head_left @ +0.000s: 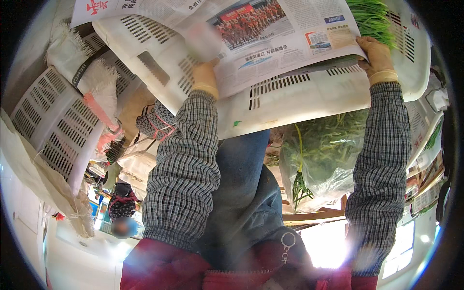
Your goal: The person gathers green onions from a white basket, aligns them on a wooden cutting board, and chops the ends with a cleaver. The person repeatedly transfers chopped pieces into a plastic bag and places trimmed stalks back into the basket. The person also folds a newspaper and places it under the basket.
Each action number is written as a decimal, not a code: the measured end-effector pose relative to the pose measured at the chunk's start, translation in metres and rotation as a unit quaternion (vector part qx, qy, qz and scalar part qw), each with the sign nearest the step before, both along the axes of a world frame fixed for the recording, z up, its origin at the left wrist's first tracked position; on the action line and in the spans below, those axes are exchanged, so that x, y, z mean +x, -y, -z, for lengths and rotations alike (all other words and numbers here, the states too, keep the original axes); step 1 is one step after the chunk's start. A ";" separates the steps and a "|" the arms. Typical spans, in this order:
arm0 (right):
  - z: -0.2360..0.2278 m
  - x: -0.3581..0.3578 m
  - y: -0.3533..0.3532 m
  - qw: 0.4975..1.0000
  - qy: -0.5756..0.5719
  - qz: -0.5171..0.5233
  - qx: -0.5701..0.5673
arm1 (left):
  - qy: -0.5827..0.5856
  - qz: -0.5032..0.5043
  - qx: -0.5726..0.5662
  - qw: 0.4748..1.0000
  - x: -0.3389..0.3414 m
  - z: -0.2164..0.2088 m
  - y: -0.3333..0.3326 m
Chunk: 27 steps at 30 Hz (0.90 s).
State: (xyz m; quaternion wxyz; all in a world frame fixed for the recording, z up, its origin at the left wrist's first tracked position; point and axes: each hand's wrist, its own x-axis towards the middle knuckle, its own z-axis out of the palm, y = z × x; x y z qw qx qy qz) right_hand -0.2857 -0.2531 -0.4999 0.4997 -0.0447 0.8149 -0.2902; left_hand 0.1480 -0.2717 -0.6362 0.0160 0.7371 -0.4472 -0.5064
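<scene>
A printed newspaper sheet [290, 53] with a red-toned photo stretches between my two hands over a white slotted plastic crate [237, 123]. My left hand [205, 77], in a thin tan glove, is closed at the sheet's lower left edge; its fingertips are partly hidden and blurred. My right hand [377, 54], gloved alike, pinches the sheet's right edge between thumb and fingers. Long thin green leaves, like chives [372, 21], lie at the crate's far right, just beyond my right hand. The paper hides much of the crate's inside.
A clear plastic bag of green vegetables [328, 150] sits below the crate, left of my right forearm. White slotted crates [60, 116] and frayed woven sacks [99, 79] stand at the left. Another person [122, 203] is farther off at the lower left.
</scene>
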 end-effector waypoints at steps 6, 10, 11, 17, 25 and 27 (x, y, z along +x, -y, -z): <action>0.026 -0.036 -0.010 0.990 -0.030 -0.135 -0.017 | 0.163 0.311 -0.007 0.936 -0.009 -0.050 0.005; 0.026 -0.006 -0.003 0.460 -0.266 -0.813 0.239 | 0.205 0.094 -0.062 0.972 -0.016 -0.097 0.006; 0.024 0.007 -0.003 0.370 -0.252 -0.856 0.259 | 0.205 0.119 -0.074 0.969 -0.028 -0.110 0.007; 0.035 0.026 -0.025 0.708 -0.236 -0.596 0.296 | 0.291 0.314 0.096 0.899 -0.049 -0.130 0.020; -0.006 0.114 0.038 0.684 -0.379 -0.612 -0.123 | 0.315 0.347 0.108 0.877 -0.044 -0.124 0.019; 0.006 0.132 0.046 0.683 -0.381 -0.612 -0.122 | 0.321 0.345 0.115 0.875 -0.045 -0.123 0.020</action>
